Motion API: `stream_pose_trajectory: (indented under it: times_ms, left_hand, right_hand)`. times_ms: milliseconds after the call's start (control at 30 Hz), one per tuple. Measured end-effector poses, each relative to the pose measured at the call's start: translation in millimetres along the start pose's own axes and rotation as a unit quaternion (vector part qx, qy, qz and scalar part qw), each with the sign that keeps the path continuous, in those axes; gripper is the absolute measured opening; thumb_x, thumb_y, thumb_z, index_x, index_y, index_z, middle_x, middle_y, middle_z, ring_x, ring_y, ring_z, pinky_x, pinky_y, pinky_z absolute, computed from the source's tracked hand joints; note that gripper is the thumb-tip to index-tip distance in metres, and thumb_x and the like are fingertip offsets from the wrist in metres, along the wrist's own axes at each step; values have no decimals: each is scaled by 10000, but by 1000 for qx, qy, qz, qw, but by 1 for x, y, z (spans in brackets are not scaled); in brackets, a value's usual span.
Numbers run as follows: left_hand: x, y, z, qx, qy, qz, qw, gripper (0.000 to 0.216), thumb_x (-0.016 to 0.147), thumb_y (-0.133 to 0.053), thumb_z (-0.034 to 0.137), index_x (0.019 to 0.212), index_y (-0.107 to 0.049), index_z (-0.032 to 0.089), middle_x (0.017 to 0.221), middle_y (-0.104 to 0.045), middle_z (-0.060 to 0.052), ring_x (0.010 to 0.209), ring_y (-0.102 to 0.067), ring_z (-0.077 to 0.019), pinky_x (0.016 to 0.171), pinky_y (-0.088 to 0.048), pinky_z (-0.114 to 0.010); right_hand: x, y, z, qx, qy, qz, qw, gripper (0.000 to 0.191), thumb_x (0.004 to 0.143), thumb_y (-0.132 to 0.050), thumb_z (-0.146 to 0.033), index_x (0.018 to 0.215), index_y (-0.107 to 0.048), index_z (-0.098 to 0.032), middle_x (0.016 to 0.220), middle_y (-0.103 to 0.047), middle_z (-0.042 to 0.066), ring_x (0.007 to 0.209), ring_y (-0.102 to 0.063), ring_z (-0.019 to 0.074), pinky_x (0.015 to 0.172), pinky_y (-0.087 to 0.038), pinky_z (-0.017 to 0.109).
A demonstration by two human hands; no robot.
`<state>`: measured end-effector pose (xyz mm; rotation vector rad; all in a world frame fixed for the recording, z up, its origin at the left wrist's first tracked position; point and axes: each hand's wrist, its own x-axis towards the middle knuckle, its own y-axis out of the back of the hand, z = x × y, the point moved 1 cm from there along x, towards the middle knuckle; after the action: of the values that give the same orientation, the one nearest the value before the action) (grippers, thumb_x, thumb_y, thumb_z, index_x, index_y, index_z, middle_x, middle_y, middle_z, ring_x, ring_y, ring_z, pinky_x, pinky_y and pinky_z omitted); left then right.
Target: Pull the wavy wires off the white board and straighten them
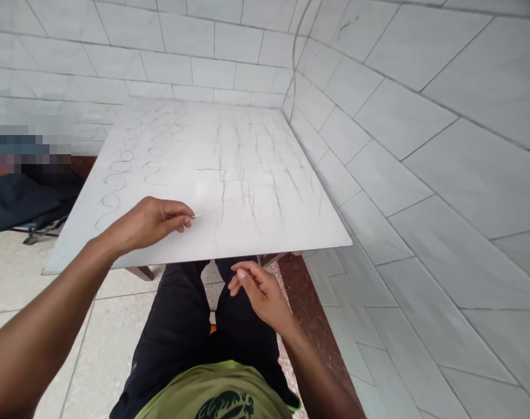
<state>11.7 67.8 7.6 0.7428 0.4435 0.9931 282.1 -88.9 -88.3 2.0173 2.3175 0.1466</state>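
My left hand (166, 220) is closed in a pinch over the near part of a white tabletop (195, 244). Between thumb and forefinger a thin, pale needle-like piece (197, 216) sticks out to the right; its exact kind is too small to tell. My right hand (256, 289) hangs just off the table's near edge, above my lap, with loosely bent fingers apart and nothing visible in them. Long dark wavy lines (223, 195) run across the middle and right of the white surface. Looped, curled lines (111, 180) cover its left side. Whether they are drawn or loose strands I cannot tell.
Tiled walls (422, 145) close in the table at the back and right. A thin cable (294, 64) runs down the corner. At the far left, dark cloth (29, 195) lies on a low frame, beside a blurred patch. Below is a light tiled floor (103, 349).
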Motion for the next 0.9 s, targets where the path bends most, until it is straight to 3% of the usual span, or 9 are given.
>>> stream_pose_trajectory:
  times_ms: [100, 200, 333, 500, 733, 900]
  left_hand:
    - [35, 12, -15, -9, 8, -41, 999, 261, 899, -637, 461, 987, -804, 280, 903, -810, -11, 831, -773, -209, 789, -588, -312]
    - [57, 10, -26, -4, 21, -39, 999, 255, 874, -664, 475, 952, -807, 279, 904, -810, -15, 882, -764, -223, 815, -578, -329]
    - [70, -9, -25, 18, -6, -1, 1000, 269, 868, -673, 494, 955, -809, 279, 1010, -805, -27, 958, -733, -243, 874, -561, -365]
    - [90, -31, -20, 49, -89, 46, 994, 277, 905, -603, 447, 942, -795, 250, 1076, -763, -59, 902, -684, -224, 861, -541, -383]
    - [120, -39, -33, 82, -83, 79, 990, 289, 909, -563, 364, 966, -808, 221, 1064, -731, -83, 871, -675, -231, 881, -546, -408]
    - [112, -39, -35, 116, -88, 127, 981, 371, 958, -548, 375, 1190, -754, 171, 1169, -705, -133, 999, -669, -272, 963, -533, -450]
  right_hand:
    - [4, 3, -1, -47, 17, 6, 999, 277, 1085, -495, -427, 1156, -663, -217, 863, -755, 18, 718, -720, 147, 715, -555, 271]
    - [3, 5, 2, -86, 35, 3, 996, 250, 1086, -485, -379, 1118, -676, -220, 868, -755, 21, 716, -713, 146, 718, -551, 269]
    - [-2, 8, 12, -103, 35, 8, 994, 241, 1082, -483, -341, 1067, -689, -218, 862, -750, 22, 712, -706, 145, 700, -541, 265]
    - [-10, 7, 26, -105, 4, 8, 994, 244, 1079, -477, -320, 1017, -690, -220, 825, -739, 11, 683, -695, 138, 650, -522, 245]
    - [-16, 6, 31, -130, 0, -13, 991, 245, 1077, -468, -285, 985, -685, -221, 813, -723, 0, 705, -689, 130, 656, -502, 229]
    - [-19, 7, 30, -146, -4, -19, 989, 251, 1079, -466, -299, 992, -689, -221, 824, -724, 5, 730, -691, 138, 685, -505, 237]
